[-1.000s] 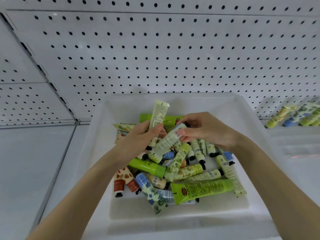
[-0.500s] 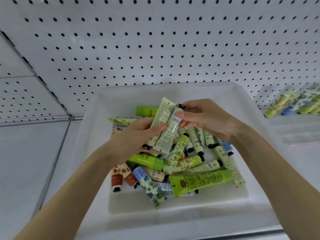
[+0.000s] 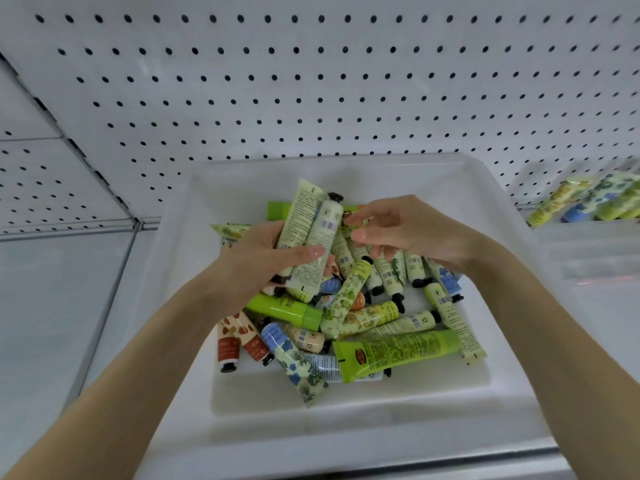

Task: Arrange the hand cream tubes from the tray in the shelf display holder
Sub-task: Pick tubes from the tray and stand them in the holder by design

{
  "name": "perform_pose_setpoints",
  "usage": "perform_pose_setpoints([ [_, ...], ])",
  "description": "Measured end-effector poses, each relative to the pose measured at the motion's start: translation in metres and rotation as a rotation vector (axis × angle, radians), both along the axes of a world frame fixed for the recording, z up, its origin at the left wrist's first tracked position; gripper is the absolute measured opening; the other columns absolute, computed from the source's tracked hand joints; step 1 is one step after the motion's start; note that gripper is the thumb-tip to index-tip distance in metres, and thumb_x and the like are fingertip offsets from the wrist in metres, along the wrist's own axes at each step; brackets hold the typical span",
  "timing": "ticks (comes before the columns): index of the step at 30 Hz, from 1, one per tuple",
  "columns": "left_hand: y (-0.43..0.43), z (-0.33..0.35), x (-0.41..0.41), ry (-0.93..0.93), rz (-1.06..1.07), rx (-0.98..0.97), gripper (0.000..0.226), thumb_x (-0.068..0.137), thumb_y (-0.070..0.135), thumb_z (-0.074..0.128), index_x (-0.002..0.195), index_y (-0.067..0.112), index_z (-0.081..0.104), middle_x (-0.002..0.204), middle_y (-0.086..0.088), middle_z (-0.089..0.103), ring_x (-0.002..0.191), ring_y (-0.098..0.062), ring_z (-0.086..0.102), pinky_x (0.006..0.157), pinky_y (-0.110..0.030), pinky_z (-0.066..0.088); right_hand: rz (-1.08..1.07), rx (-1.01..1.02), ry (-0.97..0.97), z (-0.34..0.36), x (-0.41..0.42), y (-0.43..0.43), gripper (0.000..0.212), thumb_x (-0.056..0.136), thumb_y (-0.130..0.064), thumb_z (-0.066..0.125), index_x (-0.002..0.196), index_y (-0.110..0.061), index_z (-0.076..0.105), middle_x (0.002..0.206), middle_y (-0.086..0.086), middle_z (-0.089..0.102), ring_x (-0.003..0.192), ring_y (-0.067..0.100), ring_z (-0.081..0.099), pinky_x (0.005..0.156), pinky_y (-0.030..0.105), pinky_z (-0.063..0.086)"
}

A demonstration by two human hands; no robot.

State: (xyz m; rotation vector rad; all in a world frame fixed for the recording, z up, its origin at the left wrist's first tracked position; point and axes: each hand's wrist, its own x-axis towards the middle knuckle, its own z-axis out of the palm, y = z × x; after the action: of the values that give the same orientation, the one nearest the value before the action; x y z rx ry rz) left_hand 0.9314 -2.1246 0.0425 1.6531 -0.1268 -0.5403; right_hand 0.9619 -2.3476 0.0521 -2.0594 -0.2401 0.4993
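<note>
A white tray on the shelf holds a heap of several hand cream tubes, green, pale yellow, blue-flowered and red-brown. My left hand grips two pale tubes side by side above the heap, thumb across their fronts, one with a black cap at the top. My right hand hovers just right of them with fingers loosely curled, holding nothing that I can see. At the far right a clear display holder carries a few tubes leaning in a row.
A white pegboard wall rises right behind the tray. Bare white shelf surface lies to the left. The shelf's front edge runs below the tray.
My right hand passed a second pale tube into my left hand and has let go of it. Both tubes now stand more upright in my left hand.
</note>
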Motion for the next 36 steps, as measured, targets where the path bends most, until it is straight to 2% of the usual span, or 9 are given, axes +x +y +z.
perform_pose_setpoints([
  [4, 0.003, 0.003, 0.003, 0.021, 0.128, -0.102, 0.019, 0.091, 0.016, 0.057, 0.108, 0.016, 0.064, 0.100, -0.007, 0.075, 0.095, -0.021, 0.071, 0.081, -0.035, 0.059, 0.109, -0.416, -0.007, -0.022, 0.006, -0.007, 0.046, 0.081, -0.044, 0.067, 0.116, -0.016, 0.060, 0.089, 0.003, 0.070, 0.065, 0.009, 0.067, 0.064, 0.021, 0.052],
  [10, 0.001, 0.002, 0.003, 0.053, 0.143, -0.166, 0.022, 0.090, 0.016, 0.056, 0.111, 0.014, 0.062, 0.100, -0.012, 0.074, 0.096, -0.024, 0.071, 0.076, -0.032, 0.060, 0.187, -0.554, -0.029, -0.036, 0.007, 0.005, 0.049, 0.078, -0.049, 0.069, 0.112, -0.018, 0.052, 0.093, 0.000, 0.065, 0.055, -0.001, 0.063, 0.062, 0.022, 0.052],
  [13, 0.001, 0.001, 0.004, 0.063, 0.116, -0.161, 0.021, 0.090, 0.016, 0.056, 0.111, 0.015, 0.063, 0.101, -0.011, 0.074, 0.096, -0.023, 0.071, 0.075, -0.031, 0.060, 0.181, -0.566, -0.055, -0.036, 0.006, 0.005, 0.045, 0.075, -0.048, 0.073, 0.102, -0.019, 0.050, 0.096, -0.005, 0.057, 0.070, 0.004, 0.061, 0.061, 0.020, 0.047],
  [17, 0.002, 0.001, 0.004, 0.061, 0.099, -0.158, 0.022, 0.090, 0.016, 0.057, 0.111, 0.016, 0.063, 0.103, -0.009, 0.074, 0.096, -0.022, 0.071, 0.076, -0.032, 0.060, 0.136, -0.511, -0.055, -0.034, 0.006, 0.008, 0.049, 0.069, -0.039, 0.081, 0.101, -0.013, 0.053, 0.104, 0.006, 0.059, 0.094, 0.022, 0.058, 0.076, 0.031, 0.048],
  [21, 0.003, 0.002, 0.003, 0.064, 0.115, -0.175, 0.030, 0.089, 0.015, 0.058, 0.119, 0.016, 0.059, 0.104, -0.006, 0.074, 0.097, -0.022, 0.071, 0.078, -0.034, 0.060, 0.117, -0.279, 0.102, -0.022, 0.005, 0.003, 0.037, 0.072, -0.021, 0.081, 0.095, -0.007, 0.056, 0.085, 0.007, 0.063, 0.065, 0.010, 0.061, 0.055, 0.015, 0.047],
  [26, 0.002, 0.006, 0.002, 0.110, 0.149, -0.233, 0.042, 0.083, 0.029, 0.059, 0.123, 0.016, 0.057, 0.106, -0.010, 0.073, 0.099, -0.026, 0.070, 0.077, -0.036, 0.059, 0.050, -0.040, 0.065, 0.017, -0.003, -0.021, 0.029, 0.071, -0.017, 0.079, 0.095, -0.009, 0.065, 0.092, 0.009, 0.070, 0.074, 0.023, 0.066, 0.071, 0.022, 0.052],
  [30, -0.002, 0.012, 0.001, 0.144, 0.112, -0.186, 0.052, 0.077, 0.045, 0.057, 0.119, 0.014, 0.062, 0.106, -0.008, 0.073, 0.097, -0.021, 0.071, 0.071, -0.029, 0.057, -0.014, 0.195, -0.003, 0.032, -0.013, -0.020, 0.031, 0.065, -0.018, 0.078, 0.093, -0.009, 0.066, 0.089, 0.019, 0.068, 0.073, 0.021, 0.062, 0.072, 0.025, 0.052],
  [33, -0.006, 0.011, -0.002, 0.167, 0.075, -0.098, 0.054, 0.071, 0.054, 0.060, 0.115, 0.023, 0.066, 0.107, 0.001, 0.074, 0.096, -0.015, 0.070, 0.072, -0.028, 0.055, -0.022, 0.213, -0.040, 0.032, -0.016, -0.011, 0.025, 0.071, -0.007, 0.076, 0.093, -0.008, 0.065, 0.085, 0.008, 0.071, 0.071, 0.013, 0.063, 0.071, 0.020, 0.052],
  [36, -0.010, 0.009, -0.004, 0.164, 0.013, -0.064, 0.057, 0.070, 0.051, 0.062, 0.117, 0.018, 0.064, 0.106, -0.006, 0.073, 0.097, -0.024, 0.070, 0.078, -0.038, 0.057, -0.028, 0.195, -0.102, 0.028, -0.021, -0.003, 0.023, 0.074, -0.007, 0.076, 0.094, -0.008, 0.064, 0.087, 0.006, 0.070, 0.071, 0.012, 0.063, 0.069, 0.018, 0.051],
])
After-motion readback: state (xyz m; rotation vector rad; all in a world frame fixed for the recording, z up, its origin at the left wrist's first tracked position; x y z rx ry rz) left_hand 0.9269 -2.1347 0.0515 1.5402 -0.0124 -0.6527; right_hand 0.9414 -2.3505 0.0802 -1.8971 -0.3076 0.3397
